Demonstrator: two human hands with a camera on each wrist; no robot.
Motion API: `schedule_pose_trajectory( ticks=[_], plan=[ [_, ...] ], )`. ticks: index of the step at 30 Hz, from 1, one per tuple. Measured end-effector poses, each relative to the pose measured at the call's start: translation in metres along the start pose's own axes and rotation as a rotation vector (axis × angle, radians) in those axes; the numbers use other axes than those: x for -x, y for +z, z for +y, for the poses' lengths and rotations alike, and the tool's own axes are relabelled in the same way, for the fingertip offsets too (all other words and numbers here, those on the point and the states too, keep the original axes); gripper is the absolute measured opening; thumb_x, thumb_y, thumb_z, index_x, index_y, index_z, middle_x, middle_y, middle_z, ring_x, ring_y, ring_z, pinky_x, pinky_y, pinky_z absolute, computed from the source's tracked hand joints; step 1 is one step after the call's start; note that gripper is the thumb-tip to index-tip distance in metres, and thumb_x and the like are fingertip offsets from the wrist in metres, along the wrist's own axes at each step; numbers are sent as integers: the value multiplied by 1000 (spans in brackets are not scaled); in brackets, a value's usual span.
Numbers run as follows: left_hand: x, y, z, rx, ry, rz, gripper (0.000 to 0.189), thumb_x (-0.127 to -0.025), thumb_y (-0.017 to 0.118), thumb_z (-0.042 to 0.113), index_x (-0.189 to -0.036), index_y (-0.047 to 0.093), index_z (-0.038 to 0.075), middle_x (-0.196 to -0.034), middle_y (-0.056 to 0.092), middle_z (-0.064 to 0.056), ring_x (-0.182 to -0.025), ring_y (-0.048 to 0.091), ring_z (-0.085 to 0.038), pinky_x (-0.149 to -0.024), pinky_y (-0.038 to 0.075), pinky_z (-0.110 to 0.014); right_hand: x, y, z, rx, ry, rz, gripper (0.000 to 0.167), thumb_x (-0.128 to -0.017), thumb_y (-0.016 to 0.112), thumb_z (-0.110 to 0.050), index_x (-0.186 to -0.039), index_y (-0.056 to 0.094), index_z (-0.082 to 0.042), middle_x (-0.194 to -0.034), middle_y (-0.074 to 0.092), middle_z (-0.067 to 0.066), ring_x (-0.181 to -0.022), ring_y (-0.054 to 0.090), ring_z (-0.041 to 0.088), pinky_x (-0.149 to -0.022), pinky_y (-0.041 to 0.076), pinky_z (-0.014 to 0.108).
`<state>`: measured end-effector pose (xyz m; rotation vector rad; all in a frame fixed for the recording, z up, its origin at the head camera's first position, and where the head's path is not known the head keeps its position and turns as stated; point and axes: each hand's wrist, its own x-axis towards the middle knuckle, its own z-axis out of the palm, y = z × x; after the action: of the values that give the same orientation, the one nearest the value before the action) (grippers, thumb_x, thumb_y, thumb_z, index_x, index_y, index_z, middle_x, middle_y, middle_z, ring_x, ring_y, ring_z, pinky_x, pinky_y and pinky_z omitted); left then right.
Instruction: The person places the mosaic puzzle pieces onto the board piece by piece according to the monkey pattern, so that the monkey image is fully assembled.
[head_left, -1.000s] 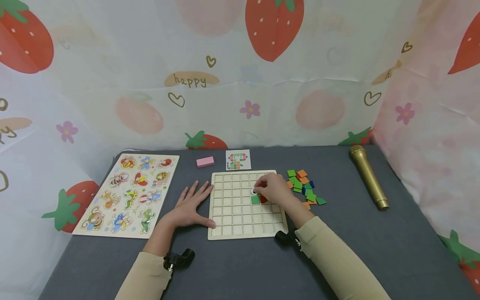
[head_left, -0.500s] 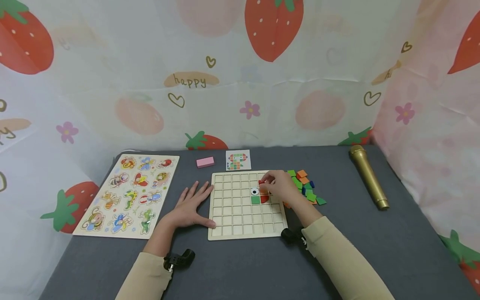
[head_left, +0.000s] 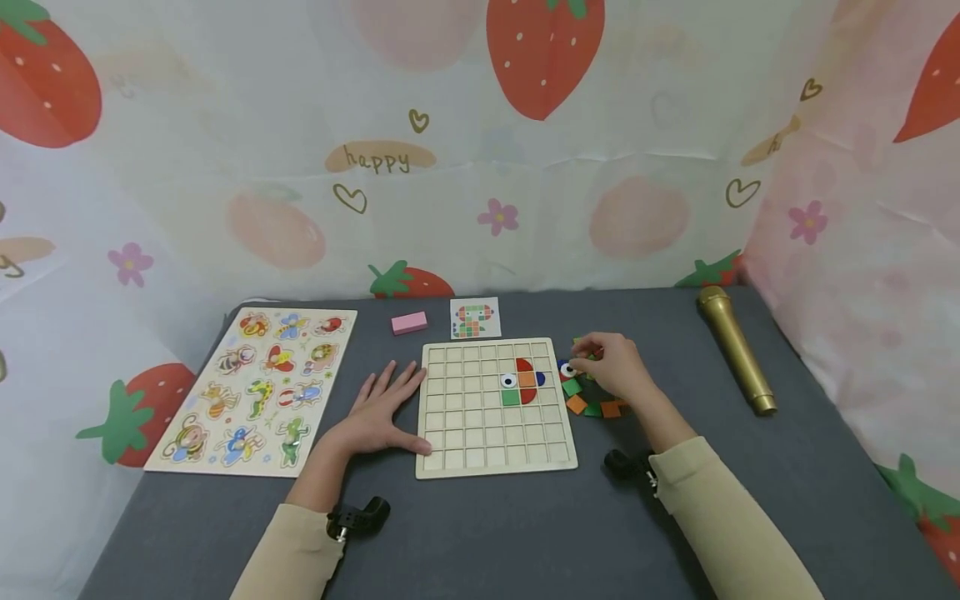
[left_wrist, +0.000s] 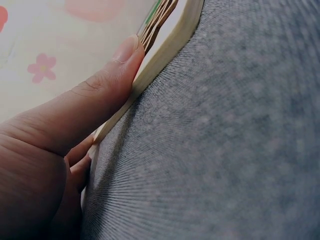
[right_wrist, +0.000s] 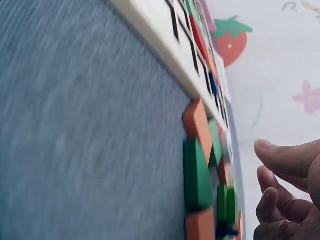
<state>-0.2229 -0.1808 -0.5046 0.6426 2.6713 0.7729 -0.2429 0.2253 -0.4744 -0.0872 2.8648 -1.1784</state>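
Note:
My left hand [head_left: 378,421] lies with fingers spread at the left edge of a wooden grid board [head_left: 465,433]; its thumb [left_wrist: 107,82] rests on the edge in the left wrist view. On the board sit an eye tile [head_left: 508,381], a green tile [head_left: 511,398], red curved pieces [head_left: 524,364], an orange tile [head_left: 527,379] and a blue piece [head_left: 540,379]. Over the loose tiles [head_left: 611,409] right of the board hovers my right hand [head_left: 621,367]. Its thumb and fingertips [right_wrist: 270,196] are apart in the right wrist view, with nothing seen between them. It partly hides the tiles.
A picture card [head_left: 474,318] and a pink block [head_left: 408,323] lie behind the board. An insect puzzle board [head_left: 251,392] is at the left. The gold microphone-like cylinder [head_left: 738,354] lies at the right. A printed curtain [head_left: 540,183] hangs behind the grey table.
My right hand has moved right, off the board to the loose tiles. Orange and blue pieces on the board have come into sight, as has another eye tile in the pile. The left hand stays put.

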Motion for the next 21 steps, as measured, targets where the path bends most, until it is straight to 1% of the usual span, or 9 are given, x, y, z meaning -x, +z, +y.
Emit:
schedule_pose_trajectory(
  ticks=[3, 6, 9, 14, 18, 21],
  plan=[
    [0, 0, 0, -3, -1, 2, 125, -68, 85, 62, -164, 17, 20, -171, 8, -7, -157, -8, -35, -123, -8, -60, 2, -6, 7, 19, 32, -16, 31, -93, 76, -24, -118, 72, -7, -112, 70, 13, -98, 62, 30, -78, 54, 42],
    [0, 0, 0, -8, 12, 6, 124, -69, 85, 63, -164, 18, 19, -171, 9, -9, -157, -8, -37, -122, -7, -61, 3, -12, 13, 52, 56, -38, 35, -92, 77, -23, -122, 72, -7, -121, 67, 18, -109, 61, 36, -87, 54, 49],
    [-2, 0, -1, -17, 11, 3, 125, -69, 84, 64, -164, 17, 19, -171, 9, -8, -157, -8, -36, -123, -6, -61, 3, -17, 19, 85, 66, -59, 36, -91, 77, -22, -123, 72, -6, -125, 65, 21, -115, 58, 39, -92, 51, 54],
    [-1, -1, 0, -9, 6, 4, 124, -69, 85, 62, -164, 18, 20, -171, 9, -8, -157, -8, -36, -123, -7, -60, 2, -18, 22, 104, 73, -81, 35, -92, 76, -22, -123, 72, -7, -125, 64, 21, -116, 57, 39, -93, 50, 55],
    [0, -1, 1, 1, 14, 6, 123, -69, 86, 61, -164, 19, 19, -171, 9, -8, -157, -7, -36, -123, -6, -61, 1, -17, 22, 116, 83, -87, 35, -92, 77, -22, -123, 72, -7, -125, 64, 21, -116, 58, 39, -92, 51, 54],
    [0, -1, 0, -1, 14, 5, 123, -69, 86, 60, -164, 18, 19, -171, 9, -8, -157, -7, -37, -123, -6, -61, 1, -17, 21, 108, 85, -88, 30, -91, 77, -21, -117, 72, -6, -121, 65, 19, -112, 59, 38, -88, 52, 51]
  ],
)
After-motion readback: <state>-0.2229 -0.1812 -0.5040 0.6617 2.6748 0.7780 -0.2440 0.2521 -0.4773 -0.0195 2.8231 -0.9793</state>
